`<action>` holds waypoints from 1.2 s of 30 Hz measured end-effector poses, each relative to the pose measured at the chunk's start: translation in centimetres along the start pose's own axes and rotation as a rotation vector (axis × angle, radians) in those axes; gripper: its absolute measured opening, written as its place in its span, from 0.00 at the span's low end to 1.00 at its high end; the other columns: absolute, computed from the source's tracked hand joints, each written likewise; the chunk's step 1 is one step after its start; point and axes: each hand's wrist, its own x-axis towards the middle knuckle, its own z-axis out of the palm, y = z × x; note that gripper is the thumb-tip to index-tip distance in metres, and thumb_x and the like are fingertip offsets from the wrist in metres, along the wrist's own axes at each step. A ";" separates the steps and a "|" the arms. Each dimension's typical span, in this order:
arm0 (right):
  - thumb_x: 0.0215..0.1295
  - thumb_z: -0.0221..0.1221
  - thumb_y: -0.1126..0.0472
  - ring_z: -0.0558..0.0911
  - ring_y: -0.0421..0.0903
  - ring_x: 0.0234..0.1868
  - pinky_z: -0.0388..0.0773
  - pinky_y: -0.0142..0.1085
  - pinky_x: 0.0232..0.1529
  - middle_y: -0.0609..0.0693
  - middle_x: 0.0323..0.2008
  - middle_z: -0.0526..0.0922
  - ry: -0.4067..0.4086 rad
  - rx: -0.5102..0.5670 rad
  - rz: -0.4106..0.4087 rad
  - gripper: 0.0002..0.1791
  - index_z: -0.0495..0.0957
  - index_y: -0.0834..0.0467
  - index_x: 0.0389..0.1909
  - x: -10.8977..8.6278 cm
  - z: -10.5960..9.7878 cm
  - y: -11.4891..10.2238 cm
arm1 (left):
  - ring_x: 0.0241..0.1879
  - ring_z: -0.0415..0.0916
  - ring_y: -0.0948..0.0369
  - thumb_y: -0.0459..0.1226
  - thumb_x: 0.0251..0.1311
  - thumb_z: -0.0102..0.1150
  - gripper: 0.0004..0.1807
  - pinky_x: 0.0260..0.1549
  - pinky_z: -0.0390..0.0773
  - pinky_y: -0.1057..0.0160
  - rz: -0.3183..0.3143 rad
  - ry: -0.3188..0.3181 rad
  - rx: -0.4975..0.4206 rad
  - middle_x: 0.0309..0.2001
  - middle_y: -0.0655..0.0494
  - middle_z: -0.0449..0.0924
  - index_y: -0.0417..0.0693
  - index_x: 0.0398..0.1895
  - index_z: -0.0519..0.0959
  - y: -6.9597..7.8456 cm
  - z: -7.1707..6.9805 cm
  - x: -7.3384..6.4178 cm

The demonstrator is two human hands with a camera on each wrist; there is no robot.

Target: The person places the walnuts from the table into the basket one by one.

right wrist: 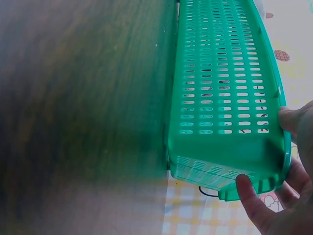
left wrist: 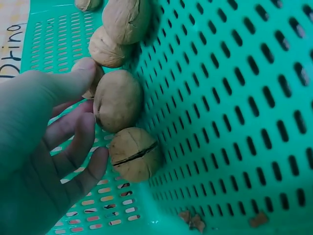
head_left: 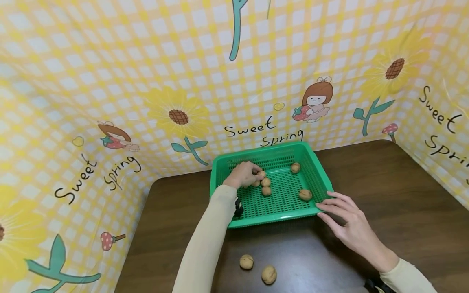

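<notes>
My left hand (head_left: 243, 175) reaches into a green plastic basket (head_left: 275, 217), its fingers curled among several walnuts. In the left wrist view the thumb (left wrist: 80, 76) lies on a small walnut (left wrist: 93, 84), partly hidden behind a larger walnut (left wrist: 118, 100), with the index finger mostly out of sight. Close by the other fingertips sits a cracked walnut (left wrist: 135, 154). My right hand (head_left: 349, 224) holds the basket's near right corner, fingers at the rim and thumb lower on the outside. That corner hold also shows in the right wrist view, where the hand (right wrist: 298, 196) is partly cut off.
Two walnuts, one (head_left: 246, 262) beside another (head_left: 269, 275), lie on the dark wooden table (head_left: 161, 228) before the basket. Inside, a walnut (head_left: 295, 167) and another (head_left: 305, 195) sit toward the right. A patterned yellow cloth (head_left: 220, 89) hangs behind the table.
</notes>
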 end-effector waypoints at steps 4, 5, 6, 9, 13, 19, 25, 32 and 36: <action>0.47 0.77 0.75 0.78 0.47 0.67 0.62 0.22 0.74 0.50 0.43 0.90 -0.005 -0.006 -0.003 0.22 0.92 0.58 0.46 0.1 -0.2 0.1 | 0.24 0.72 0.61 0.48 0.79 0.60 0.15 0.29 0.72 0.62 0.003 -0.016 0.005 0.37 0.57 0.91 0.57 0.59 0.88 0.3 0.1 0.0; 0.48 0.78 0.75 0.78 0.47 0.67 0.62 0.22 0.74 0.50 0.43 0.90 -0.004 -0.008 -0.004 0.21 0.92 0.58 0.46 0.1 -0.3 0.1 | 0.25 0.71 0.61 0.48 0.79 0.60 0.14 0.30 0.72 0.62 0.003 -0.021 0.006 0.35 0.57 0.90 0.57 0.58 0.88 0.3 0.1 0.0; 0.48 0.78 0.74 0.78 0.47 0.67 0.62 0.22 0.74 0.50 0.43 0.90 -0.003 -0.008 -0.003 0.21 0.92 0.58 0.46 0.0 -0.3 0.1 | 0.25 0.71 0.61 0.48 0.79 0.60 0.14 0.30 0.71 0.61 0.005 -0.028 0.003 0.34 0.58 0.90 0.57 0.57 0.88 0.4 0.1 -0.1; 0.50 0.78 0.73 0.78 0.47 0.67 0.62 0.21 0.74 0.50 0.43 0.90 -0.003 -0.013 -0.005 0.20 0.92 0.58 0.46 -0.1 -0.3 0.1 | 0.28 0.71 0.61 0.48 0.79 0.60 0.13 0.33 0.71 0.60 0.006 -0.040 -0.004 0.35 0.59 0.89 0.58 0.56 0.89 0.6 0.2 -0.2; 0.49 0.78 0.74 0.78 0.46 0.67 0.62 0.21 0.74 0.49 0.43 0.90 -0.003 -0.012 -0.001 0.20 0.92 0.58 0.45 -0.2 -0.4 0.0 | 0.29 0.73 0.61 0.49 0.79 0.59 0.16 0.34 0.72 0.60 -0.009 -0.051 -0.006 0.40 0.57 0.90 0.58 0.61 0.87 0.7 0.5 -0.2; 0.51 0.78 0.72 0.78 0.47 0.67 0.62 0.21 0.74 0.49 0.43 0.90 -0.004 -0.014 0.005 0.19 0.92 0.57 0.46 -0.3 -0.4 -0.1 | 0.39 0.81 0.61 0.51 0.79 0.58 0.21 0.41 0.77 0.58 -0.020 -0.057 0.022 0.50 0.56 0.90 0.57 0.67 0.84 0.5 0.8 -0.1; 0.52 0.78 0.72 0.78 0.48 0.66 0.63 0.21 0.74 0.49 0.43 0.90 -0.012 -0.015 0.015 0.18 0.92 0.58 0.45 -0.4 -0.4 0.0 | 0.34 0.80 0.59 0.53 0.79 0.58 0.24 0.39 0.79 0.57 -0.019 -0.057 0.018 0.51 0.54 0.89 0.54 0.70 0.81 0.4 0.4 -0.1; 0.47 0.77 0.75 0.77 0.46 0.68 0.62 0.21 0.74 0.50 0.42 0.90 -0.030 -0.016 0.037 0.21 0.92 0.59 0.45 -0.2 -0.2 0.0 | 0.66 0.79 0.50 0.52 0.81 0.55 0.25 0.65 0.79 0.44 0.092 0.051 -0.054 0.67 0.50 0.81 0.53 0.73 0.78 0.8 -1.9 -1.0; 0.46 0.78 0.75 0.77 0.47 0.67 0.61 0.21 0.74 0.50 0.42 0.90 -0.028 -0.015 0.043 0.21 0.92 0.58 0.44 -0.1 -0.1 0.0 | 0.59 0.82 0.55 0.53 0.80 0.56 0.24 0.58 0.82 0.47 0.153 0.122 -0.090 0.65 0.56 0.83 0.58 0.72 0.79 2.2 -3.0 -2.5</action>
